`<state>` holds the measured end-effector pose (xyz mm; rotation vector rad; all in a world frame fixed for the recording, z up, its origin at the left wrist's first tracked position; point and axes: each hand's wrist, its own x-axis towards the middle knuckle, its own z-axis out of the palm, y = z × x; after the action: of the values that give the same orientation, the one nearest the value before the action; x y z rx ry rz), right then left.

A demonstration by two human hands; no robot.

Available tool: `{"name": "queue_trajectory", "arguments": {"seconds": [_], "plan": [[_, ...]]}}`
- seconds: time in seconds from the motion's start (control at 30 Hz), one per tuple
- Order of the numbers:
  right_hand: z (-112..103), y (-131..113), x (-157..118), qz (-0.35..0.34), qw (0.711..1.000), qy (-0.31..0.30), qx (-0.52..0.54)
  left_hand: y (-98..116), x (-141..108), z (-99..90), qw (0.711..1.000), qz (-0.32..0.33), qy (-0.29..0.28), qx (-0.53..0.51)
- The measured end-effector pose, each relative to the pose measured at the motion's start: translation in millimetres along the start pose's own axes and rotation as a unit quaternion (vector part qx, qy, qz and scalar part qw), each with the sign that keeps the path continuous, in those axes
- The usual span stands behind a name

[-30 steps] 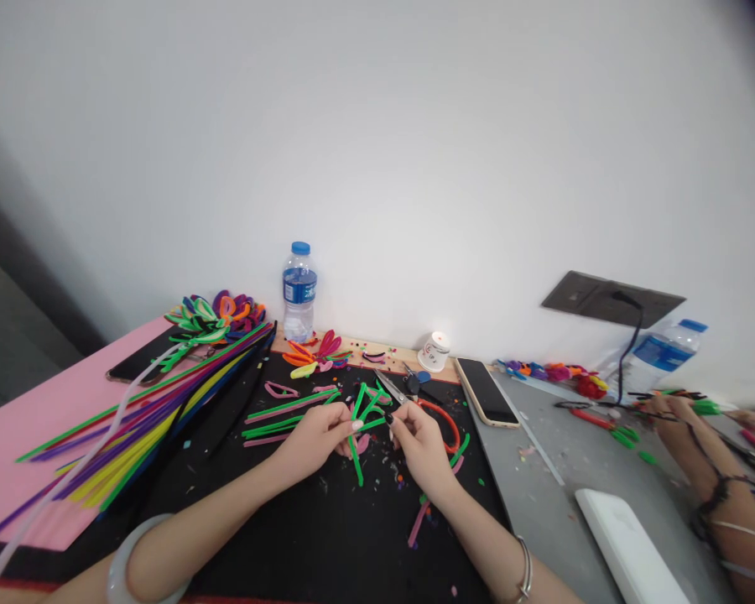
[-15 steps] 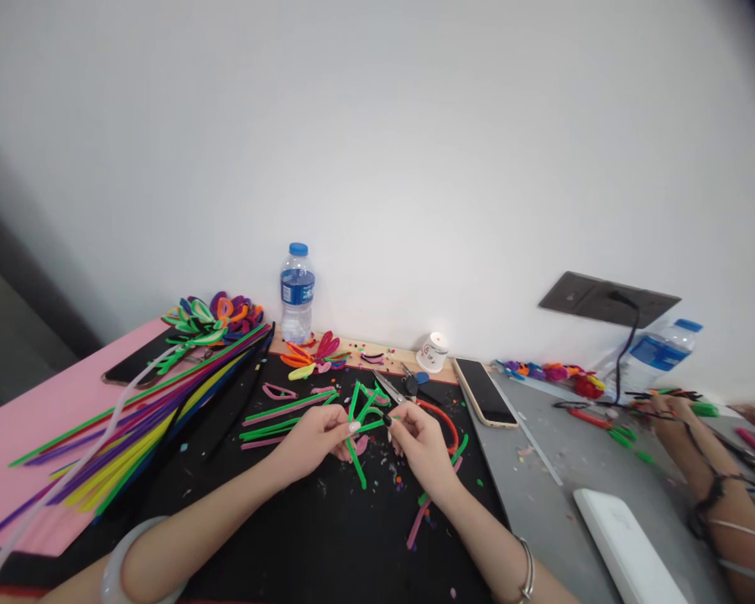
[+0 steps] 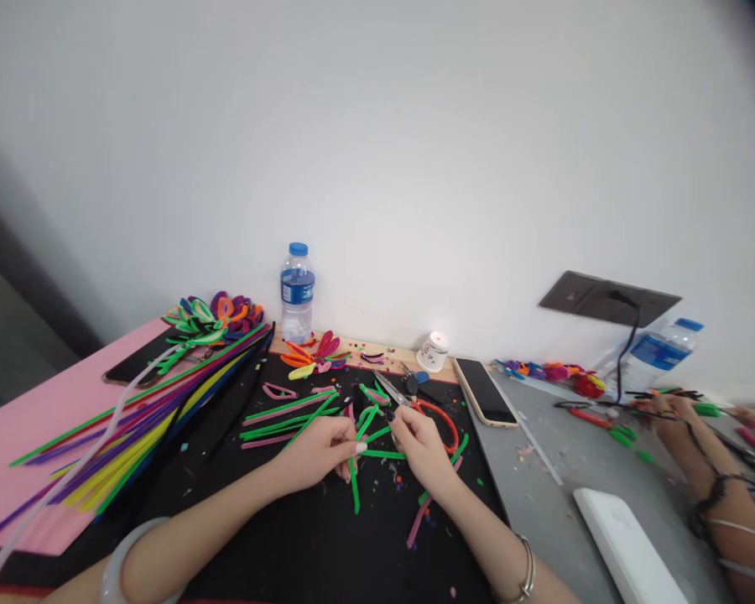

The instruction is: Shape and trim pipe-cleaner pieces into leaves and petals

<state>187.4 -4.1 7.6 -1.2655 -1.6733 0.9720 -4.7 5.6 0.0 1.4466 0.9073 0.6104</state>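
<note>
My left hand [image 3: 333, 449] pinches green pipe cleaners between thumb and fingers. One green pipe cleaner [image 3: 355, 486] hangs down below its fingertips. Another green strip [image 3: 383, 455] runs sideways from there to my right hand [image 3: 417, 436], whose fingers are closed at its other end. Just behind the hands lie bent green and pink pieces [image 3: 370, 413]. Scissors with orange handles [image 3: 444, 424] rest beside my right hand, their blades pointing away to the left. Left of my left hand are cut green and pink strips [image 3: 270, 428].
Long coloured pipe cleaners [image 3: 144, 419] and finished loops [image 3: 217, 319] lie left. A water bottle [image 3: 298, 294], paper cup [image 3: 433, 351] and phone [image 3: 486, 393] stand or lie along the wall. A white power bank [image 3: 626, 545] and another person's arm [image 3: 710, 478] are right.
The green pieces in my left hand have turned: the upright one is gone from above the fingers, and a strip now stretches sideways to my right hand. The left hand shifted slightly downward.
</note>
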Motion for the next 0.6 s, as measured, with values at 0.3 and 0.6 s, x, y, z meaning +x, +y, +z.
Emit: {"name": "queue_trajectory", "arguments": {"seconds": [0.3, 0.6], "plan": [[-3, 5, 3, 0.005, 0.999, -0.024, 0.023, -5, 3, -3.1, 0.997, 0.036, 0.028, 0.055], [-8, -5, 3, -0.012, 0.999, -0.004, -0.042, 0, 0, -4.0, 0.995, 0.041, 0.028, 0.088]]}}
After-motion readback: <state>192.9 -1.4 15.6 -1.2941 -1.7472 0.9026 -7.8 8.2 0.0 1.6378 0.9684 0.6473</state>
